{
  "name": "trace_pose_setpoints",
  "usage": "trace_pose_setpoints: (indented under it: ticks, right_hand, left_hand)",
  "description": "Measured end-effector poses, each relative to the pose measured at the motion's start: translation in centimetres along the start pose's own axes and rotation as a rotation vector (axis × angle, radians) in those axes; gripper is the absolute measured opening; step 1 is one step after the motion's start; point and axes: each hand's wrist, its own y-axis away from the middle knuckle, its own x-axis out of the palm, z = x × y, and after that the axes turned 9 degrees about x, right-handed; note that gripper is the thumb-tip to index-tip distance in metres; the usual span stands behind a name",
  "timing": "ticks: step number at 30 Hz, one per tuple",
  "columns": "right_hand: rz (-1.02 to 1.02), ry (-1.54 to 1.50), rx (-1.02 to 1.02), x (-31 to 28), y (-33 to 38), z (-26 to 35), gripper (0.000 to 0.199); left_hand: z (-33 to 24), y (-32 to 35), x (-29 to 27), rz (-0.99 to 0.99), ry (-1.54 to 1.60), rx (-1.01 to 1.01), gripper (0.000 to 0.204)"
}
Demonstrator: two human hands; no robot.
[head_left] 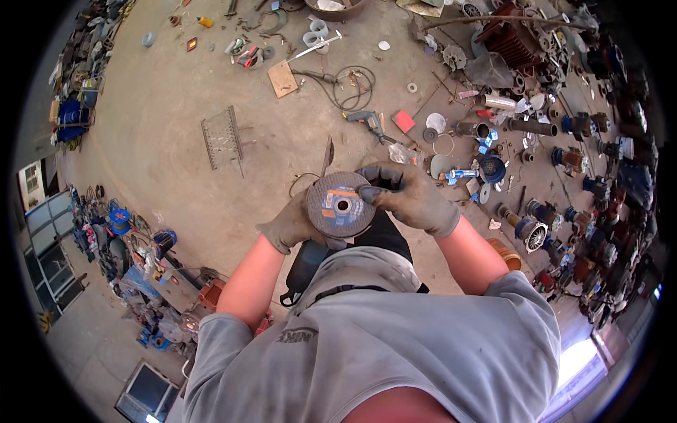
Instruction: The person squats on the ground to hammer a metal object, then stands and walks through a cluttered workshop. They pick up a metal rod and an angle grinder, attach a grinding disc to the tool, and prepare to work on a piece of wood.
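In front of my waist, a round dark grey grinding disc (326,224) faces up. It has a blue and orange label and a hole at its centre. My left hand (290,224), in a worn work glove, grips the disc from its left side, with most of the fingers hidden behind it. From the right, my gloved right hand (415,199) pinches the rim, its thumb lying on the labelled face. A thin dark blade-like piece (328,156) rises just beyond the disc; its lower end is hidden.
On the floor ahead lie a power drill (365,121) with its coiled cable, a wooden board (283,80) and a perforated metal grate (222,138). Motor and pump parts (525,229) crowd the right side. Further heaped gear, with a blue reel (120,220), lines the left.
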Motion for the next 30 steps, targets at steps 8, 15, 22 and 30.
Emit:
trace_pose_setpoints:
  ticks: [8, 15, 22, 30]
  right_hand:
    - [-0.036, 0.668, -0.112, 19.4, 8.3, 3.6, 0.036]
    - [-0.030, 0.901, -0.217, 30.4, 9.1, -0.8, 0.033]
    - [-0.137, 0.411, -0.085, 33.3, 9.3, -3.6, 0.045]
    - [0.099, 0.445, -0.147, 39.7, 13.2, -3.1, 0.040]
  left_hand:
    - [-2.5, 21.3, 2.8, -0.108, 0.183, 0.139, 0.106]
    - [0.6, 33.2, 2.2, -0.128, 0.151, 0.169, 0.100]
    - [3.8, 41.2, 2.3, -0.260, 0.191, 0.254, 0.097]
    - [6.6, 43.7, 1.2, -0.240, 0.269, 0.196, 0.091]
